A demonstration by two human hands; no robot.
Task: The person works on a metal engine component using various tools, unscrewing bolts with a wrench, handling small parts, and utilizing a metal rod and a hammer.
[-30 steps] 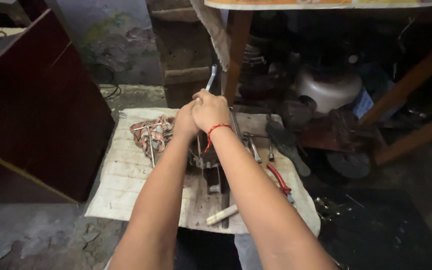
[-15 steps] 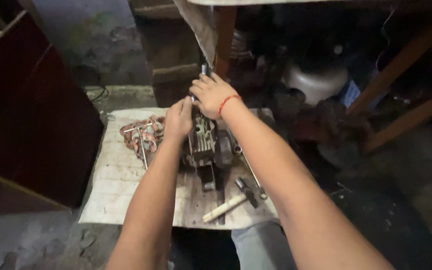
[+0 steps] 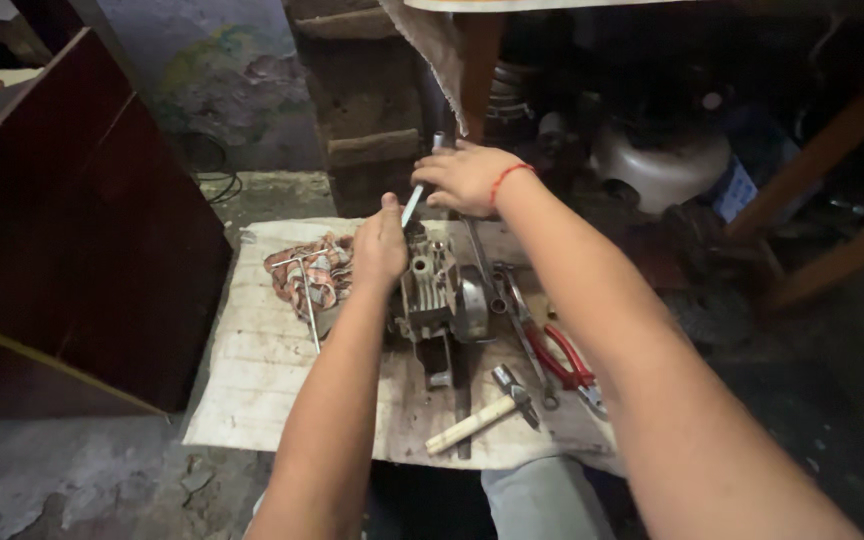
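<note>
My left hand (image 3: 379, 243) was clamped against the left side of a small grey engine block (image 3: 439, 290), fingers curled down onto it. The block stood near the middle of a dirty wooden board (image 3: 252, 370), toward its far edge. My right hand (image 3: 465, 177), a red thread at the wrist, was closed over the upper end of a thin metal rod (image 3: 413, 205) that slanted down to the top of the block. Just left of the block lay a crumpled rag (image 3: 304, 270) with an L-shaped key (image 3: 306, 300) across it. A wooden-handled hammer (image 3: 482, 413) lay near the front edge, and red-handled pliers (image 3: 564, 358) near the right edge, beside a wrench (image 3: 524, 335).
</note>
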